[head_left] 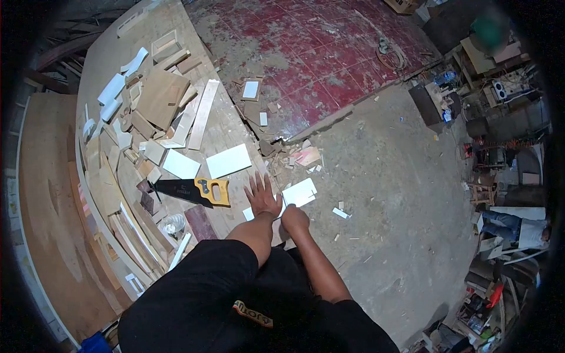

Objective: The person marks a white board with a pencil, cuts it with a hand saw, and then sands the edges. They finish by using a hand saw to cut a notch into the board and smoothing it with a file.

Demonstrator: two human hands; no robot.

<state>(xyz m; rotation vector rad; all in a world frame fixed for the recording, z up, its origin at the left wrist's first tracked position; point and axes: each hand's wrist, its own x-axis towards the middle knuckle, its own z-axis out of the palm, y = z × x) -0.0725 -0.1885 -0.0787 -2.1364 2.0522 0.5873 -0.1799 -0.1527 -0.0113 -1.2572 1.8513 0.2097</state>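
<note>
My left hand (262, 196) lies flat with its fingers spread, pressing on a white board (302, 192) that juts over the workbench edge. Just right of it, my right hand (294, 219) is closed in a fist at the board's near edge. It seems to grip a thin pencil-like stick (281, 206) that points at the board. A handsaw with a black blade and yellow handle (197, 190) rests on the bench, left of my left hand.
The long wooden workbench (112, 59) carries several wood offcuts and white panels (228, 160). A dark red block (200, 222) lies near the saw. Scraps litter the concrete floor (382, 194). Clutter and a seated person (518, 226) are at the right.
</note>
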